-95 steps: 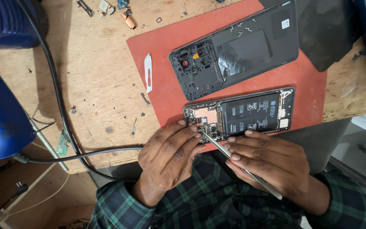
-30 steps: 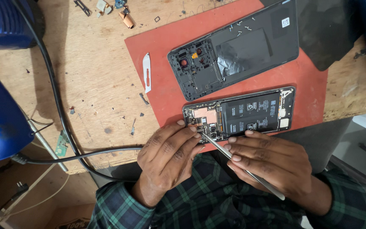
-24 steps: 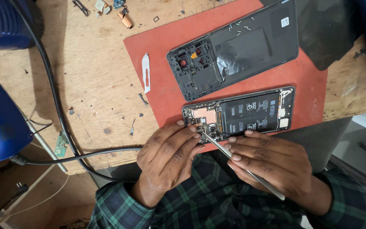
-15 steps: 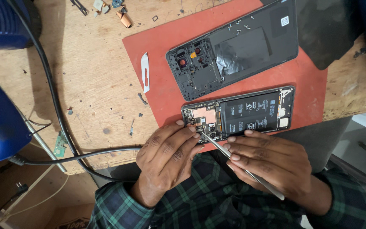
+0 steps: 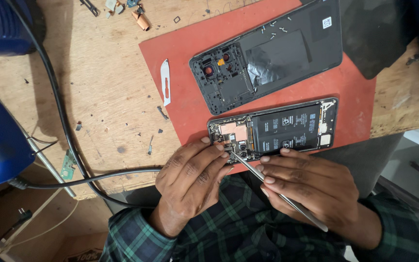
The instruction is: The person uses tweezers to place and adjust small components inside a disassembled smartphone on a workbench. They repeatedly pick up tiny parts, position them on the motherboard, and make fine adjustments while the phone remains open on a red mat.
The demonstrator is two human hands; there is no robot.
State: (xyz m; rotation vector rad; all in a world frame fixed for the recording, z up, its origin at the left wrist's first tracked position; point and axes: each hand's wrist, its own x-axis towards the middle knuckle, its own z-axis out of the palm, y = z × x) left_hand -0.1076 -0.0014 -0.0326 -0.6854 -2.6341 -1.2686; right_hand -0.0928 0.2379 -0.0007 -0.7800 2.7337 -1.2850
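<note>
Your right hand point(image 5: 311, 187) fingers hold tweezers point(image 5: 272, 189), tip in open phone point(image 5: 272, 130). Your left hand point(image 5: 190, 179) fingers curled, pressing phone corner.

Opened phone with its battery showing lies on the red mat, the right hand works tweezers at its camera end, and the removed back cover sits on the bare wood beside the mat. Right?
Not quite. In the head view the back cover lies on the red mat, above the opened phone, not on bare wood. The right hand does hold the tweezers at the camera end.
</note>
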